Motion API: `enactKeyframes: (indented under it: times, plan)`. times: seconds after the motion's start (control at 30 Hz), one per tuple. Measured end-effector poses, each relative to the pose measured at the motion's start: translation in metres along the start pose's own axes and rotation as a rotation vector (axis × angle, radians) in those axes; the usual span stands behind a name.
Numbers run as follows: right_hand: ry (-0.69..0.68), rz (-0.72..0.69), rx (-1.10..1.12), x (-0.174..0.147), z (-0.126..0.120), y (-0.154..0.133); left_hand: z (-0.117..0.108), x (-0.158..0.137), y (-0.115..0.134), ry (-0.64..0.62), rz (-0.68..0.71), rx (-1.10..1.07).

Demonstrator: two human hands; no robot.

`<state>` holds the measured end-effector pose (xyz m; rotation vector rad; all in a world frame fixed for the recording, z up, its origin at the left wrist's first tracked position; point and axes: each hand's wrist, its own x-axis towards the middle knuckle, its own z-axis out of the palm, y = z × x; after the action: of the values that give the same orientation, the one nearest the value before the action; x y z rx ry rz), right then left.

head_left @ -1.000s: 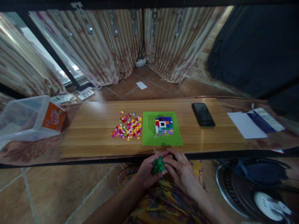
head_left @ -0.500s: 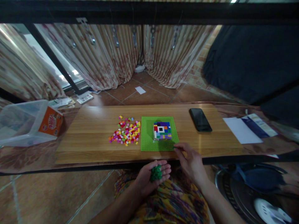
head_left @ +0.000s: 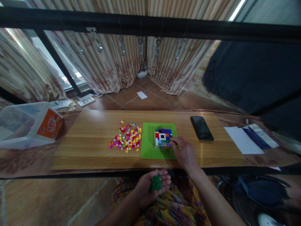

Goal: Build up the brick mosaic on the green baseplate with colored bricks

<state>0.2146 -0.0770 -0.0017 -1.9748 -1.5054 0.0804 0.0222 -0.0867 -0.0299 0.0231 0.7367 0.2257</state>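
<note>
My left hand (head_left: 150, 186), palm up and cupped in front of the table edge, holds a heap of small green toy bricks (head_left: 155, 182). A square build of multicoloured bricks (head_left: 162, 141) stands on a light green studded baseplate (head_left: 148, 152); a white ring with a black centre shows on its top. My right hand (head_left: 184, 152) reaches over the plate's right side, its fingertips pinched together at the build's right edge. The small brick between them is mostly hidden by the fingers.
Loose bricks (head_left: 128, 139) in pink, yellow, red and orange lie left of the baseplate on the wooden board (head_left: 94, 131). A black phone (head_left: 201, 128) lies to the right, papers (head_left: 244, 139) beyond it. At far left stands a clear plastic box (head_left: 23, 125) with an orange label.
My right hand has moved from the baseplate's front right corner up to the build's right edge. My left hand still holds the green bricks. The view has tilted slightly.
</note>
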Motion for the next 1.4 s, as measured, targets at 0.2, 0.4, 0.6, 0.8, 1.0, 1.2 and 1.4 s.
enactKeyframes:
  times: [0.2, 0.4, 0.6, 0.8, 1.0, 1.2, 1.4]
  plan:
    - [0.012, 0.021, -0.001, -0.002, 0.003, 0.000, 0.000, 0.002, -0.001, 0.008, -0.004, 0.020]
    - [0.061, 0.203, 0.185, -0.005, -0.003, 0.001, -0.001, 0.001, -0.002, 0.003, 0.003, 0.026]
    - [0.107, 0.398, 0.467, 0.003, 0.003, 0.005, 0.000, 0.001, -0.003, 0.038, -0.015, 0.019]
    - [0.127, 0.360, 0.438, 0.008, 0.030, 0.016, 0.000, 0.001, -0.002, 0.020, -0.011, 0.032]
    - [0.168, 0.266, 0.293, 0.005, 0.032, 0.013, -0.001, 0.002, -0.002, -0.018, -0.026, 0.030]
    - [0.181, 0.237, 0.194, 0.003, 0.033, 0.003, 0.000, 0.003, -0.001, -0.026, -0.028, 0.030]
    - [0.135, 0.284, 0.266, 0.005, 0.030, 0.003, -0.002, 0.005, -0.003, -0.059, -0.013, 0.046]
